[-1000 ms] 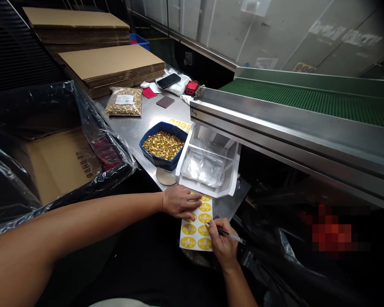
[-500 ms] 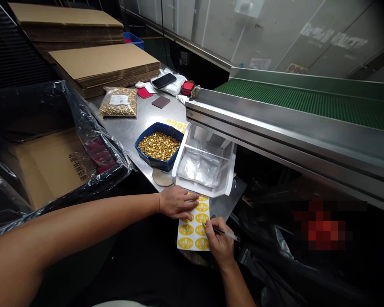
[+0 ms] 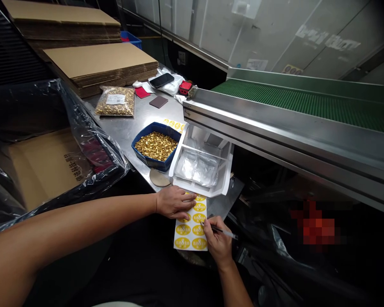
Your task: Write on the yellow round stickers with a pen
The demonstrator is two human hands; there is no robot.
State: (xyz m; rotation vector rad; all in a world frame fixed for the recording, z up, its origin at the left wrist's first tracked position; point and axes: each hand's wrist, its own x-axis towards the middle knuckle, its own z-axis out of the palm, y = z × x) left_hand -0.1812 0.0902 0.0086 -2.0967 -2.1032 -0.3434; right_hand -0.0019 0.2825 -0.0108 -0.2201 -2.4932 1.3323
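A sheet of yellow oval stickers [image 3: 190, 235], each printed with an 8, lies at the near edge of the metal table. My left hand [image 3: 175, 202] rests on its upper part, fingers stretched out and pressing it down. In my right hand [image 3: 219, 241] is a pen [image 3: 224, 232], its tip on or just above a sticker in the right column. Just beyond the sheet stands a white bin [image 3: 196, 189] holding clear plastic bags [image 3: 196, 167]. To its left is a blue tub [image 3: 153, 163] full of small gold pieces [image 3: 156, 146].
A conveyor [image 3: 288, 117] with a green belt runs along the right. Behind the tub lie a bag of gold pieces [image 3: 115, 102], a phone [image 3: 161, 80] and stacked cardboard [image 3: 100, 62]. A plastic-lined box [image 3: 51, 166] stands at left. A round disc [image 3: 160, 178] lies near the table edge.
The whole view has shifted slightly, so things sit a little further left. The pen tip has moved slightly over the sticker; both hands keep nearly the same places.
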